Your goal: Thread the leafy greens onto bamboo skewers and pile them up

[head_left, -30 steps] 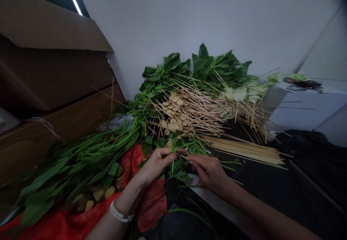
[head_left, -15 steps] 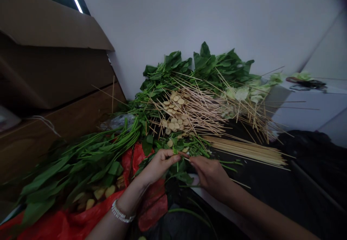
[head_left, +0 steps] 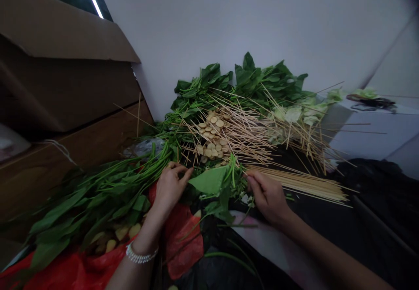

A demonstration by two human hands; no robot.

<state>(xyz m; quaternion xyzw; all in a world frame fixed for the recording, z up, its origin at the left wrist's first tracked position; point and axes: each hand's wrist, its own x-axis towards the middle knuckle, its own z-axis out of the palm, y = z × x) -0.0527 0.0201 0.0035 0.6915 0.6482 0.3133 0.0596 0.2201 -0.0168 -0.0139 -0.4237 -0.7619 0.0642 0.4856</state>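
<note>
My right hand is closed in a pinch on a thin bamboo skewer, mostly hidden by the fingers. Against its tip hang leafy greens with bent green stems; whether they are threaded on it is hard to see. My left hand, with a beaded bracelet at the wrist, is apart from the skewer, thumb and fingers parted, nothing visible between them. It is beside the stem ends of a pile of long-stemmed greens. Cut stems and leaf scraps lie between the hands.
Skewered potato slices lie ahead, with skewered greens behind and pale leaves on skewers at right. A bundle of bare skewers lies right of my right hand. A red plastic bag, a cardboard box and a wall surround the work.
My hands have parted: the left has moved left toward the greens pile, the right slightly right and up. A broad leaf and bent stems now show between them.
</note>
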